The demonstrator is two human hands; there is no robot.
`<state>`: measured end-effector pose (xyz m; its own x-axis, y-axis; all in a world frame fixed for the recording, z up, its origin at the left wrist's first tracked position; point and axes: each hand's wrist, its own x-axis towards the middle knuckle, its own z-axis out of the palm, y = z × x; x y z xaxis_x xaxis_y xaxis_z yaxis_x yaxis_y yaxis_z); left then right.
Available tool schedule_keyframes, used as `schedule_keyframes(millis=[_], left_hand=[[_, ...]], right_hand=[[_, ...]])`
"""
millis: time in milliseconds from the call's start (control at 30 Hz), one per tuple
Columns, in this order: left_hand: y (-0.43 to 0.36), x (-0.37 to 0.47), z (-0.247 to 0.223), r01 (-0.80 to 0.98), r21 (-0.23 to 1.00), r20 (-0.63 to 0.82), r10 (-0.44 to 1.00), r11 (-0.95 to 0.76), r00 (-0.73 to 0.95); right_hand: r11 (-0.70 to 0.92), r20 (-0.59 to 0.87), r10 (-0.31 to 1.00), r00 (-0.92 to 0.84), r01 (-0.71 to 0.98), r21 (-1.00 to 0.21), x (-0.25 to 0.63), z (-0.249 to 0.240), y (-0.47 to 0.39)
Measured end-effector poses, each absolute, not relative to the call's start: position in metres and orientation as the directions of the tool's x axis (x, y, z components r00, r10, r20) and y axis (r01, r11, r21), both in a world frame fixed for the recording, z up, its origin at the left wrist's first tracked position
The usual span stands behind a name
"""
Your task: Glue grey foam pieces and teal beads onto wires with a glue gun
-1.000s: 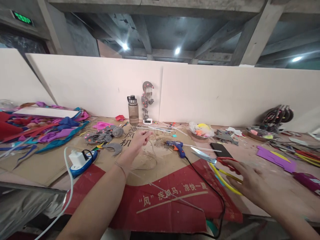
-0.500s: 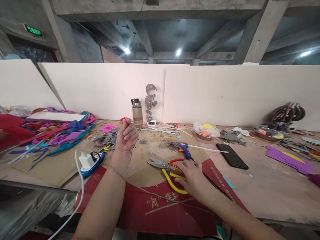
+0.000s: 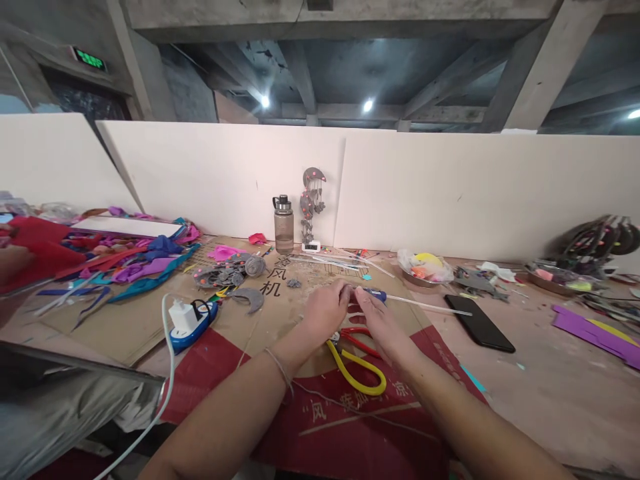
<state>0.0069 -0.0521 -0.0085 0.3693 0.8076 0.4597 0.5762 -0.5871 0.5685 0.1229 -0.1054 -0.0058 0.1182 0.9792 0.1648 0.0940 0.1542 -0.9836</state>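
My left hand [image 3: 326, 312] is closed, its fingertips meeting those of my right hand [image 3: 379, 319] above the middle of the cardboard. Something small and greyish shows between the fingertips, too hidden to name. The right fingers are bent in toward the left ones. Just behind my hands lies a blue glue gun [image 3: 376, 294], mostly covered, with a white glue stick [image 3: 430, 305] sticking out of it. Below them rest the yellow-handled scissors [image 3: 361, 383] and a red-handled tool [image 3: 361, 341], partly hidden. A grey felt crescent [image 3: 251, 299] lies to the left.
A blue power strip [image 3: 194, 328] with a white charger sits left of my arm. Grey felt pieces [image 3: 223, 270], a water bottle [image 3: 284, 227] and a hanging crescent ornament [image 3: 313, 177] stand beyond. To the right is a black phone [image 3: 480, 323]. Another person's hand [image 3: 15, 257] is at far left.
My left hand has come down and right from its raised position to meet my right hand. My right hand has left the red handle and moved forward. The grey crescent is now uncovered.
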Motion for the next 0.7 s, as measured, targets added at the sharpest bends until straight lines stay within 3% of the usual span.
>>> schedule_keyframes(millis=[133, 333, 500, 633, 700], left_hand=[[-0.054, 0.008, -0.013, 0.669, 0.481, 0.419, 0.819, -0.566, 0.391], [-0.050, 0.017, -0.025, 0.614, 0.452, 0.391, 0.762, -0.647, 0.516], [-0.050, 0.016, -0.023, 0.414, 0.605, 0.351, 0.695, -0.680, 0.628], [-0.052, 0.004, -0.011, 0.311, 0.817, 0.098, 0.647, -0.486, 0.756], [-0.048, -0.001, -0.006, 0.353, 0.843, 0.056, 0.720, -0.405, 0.692]], right_hand=[[0.034, 0.016, 0.991, 0.135, -0.126, -0.991, 0.123, -0.011, -0.087], [0.143, 0.116, 0.981, 0.155, -0.182, -0.973, 0.128, -0.007, -0.064], [0.207, 0.107, 0.948, 0.301, -0.321, -0.924, 0.137, -0.014, -0.059], [0.274, 0.134, 0.929, 0.345, -0.396, -0.877, 0.151, -0.014, -0.062], [0.297, 0.165, 0.917, 0.363, -0.347, -0.890, 0.156, -0.012, -0.063]])
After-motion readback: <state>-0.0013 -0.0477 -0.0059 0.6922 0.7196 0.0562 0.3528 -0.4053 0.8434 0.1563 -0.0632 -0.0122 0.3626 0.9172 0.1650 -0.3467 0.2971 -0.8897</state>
